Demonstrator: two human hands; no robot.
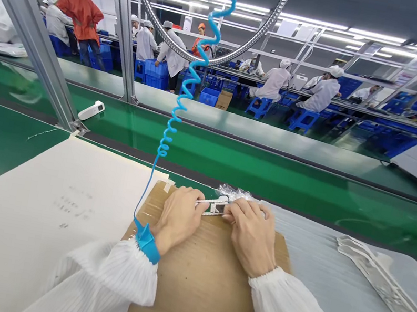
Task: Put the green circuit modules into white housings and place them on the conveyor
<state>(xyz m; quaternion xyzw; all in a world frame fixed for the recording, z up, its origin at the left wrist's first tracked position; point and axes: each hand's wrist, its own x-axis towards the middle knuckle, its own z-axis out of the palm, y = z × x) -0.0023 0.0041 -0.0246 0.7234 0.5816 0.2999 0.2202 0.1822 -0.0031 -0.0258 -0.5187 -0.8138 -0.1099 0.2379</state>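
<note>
Here in the head view, both hands are at work: the left hand (181, 218) pinches one end of a slim white device (212, 209), the right hand (253, 233) curls over the other, its fingertips partly hidden. The device lies between them, over the far end of a cardboard sheet (203, 283), probably there as a soft, scratch-saving mat. Two-ended grip, likely to steady so small a piece!

On the left wrist sits a blue strap (148, 243), its coiled cord (183, 101) springing upward, presumably to drain static. And the textures: smooth, narrow white casing with a dark rectangular window; ribbed brown card, tape at its corner; crinkled clear plastic (234, 192) just beyond; pale, faintly lined sheeting (305, 247) at right; glossy green conveyor surface (270, 171) behind.
</note>
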